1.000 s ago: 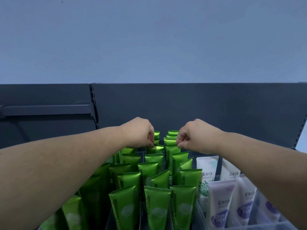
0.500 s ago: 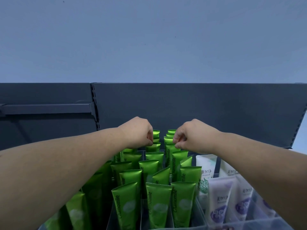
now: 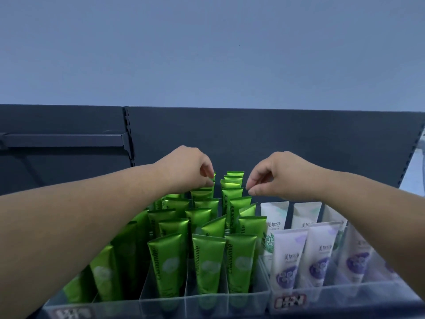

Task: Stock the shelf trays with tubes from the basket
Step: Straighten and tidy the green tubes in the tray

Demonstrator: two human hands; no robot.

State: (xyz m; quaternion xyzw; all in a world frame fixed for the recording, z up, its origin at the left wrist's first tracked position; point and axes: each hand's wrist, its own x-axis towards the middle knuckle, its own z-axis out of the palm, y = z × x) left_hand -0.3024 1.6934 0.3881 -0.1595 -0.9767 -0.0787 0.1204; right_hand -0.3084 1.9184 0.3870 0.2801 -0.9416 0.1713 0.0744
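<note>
Among upright metallic green plastic tubes point(image 3: 208, 261), our left grip point(image 3: 190, 173) pinches the top of one far tube point(image 3: 213, 179); our right grip point(image 3: 278, 178) curls empty, just right.

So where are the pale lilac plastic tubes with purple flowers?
The lilac tubes stand front right in the head view, in a clear plastic tray, right of the shiny green tubes and before the white tubes.
</note>
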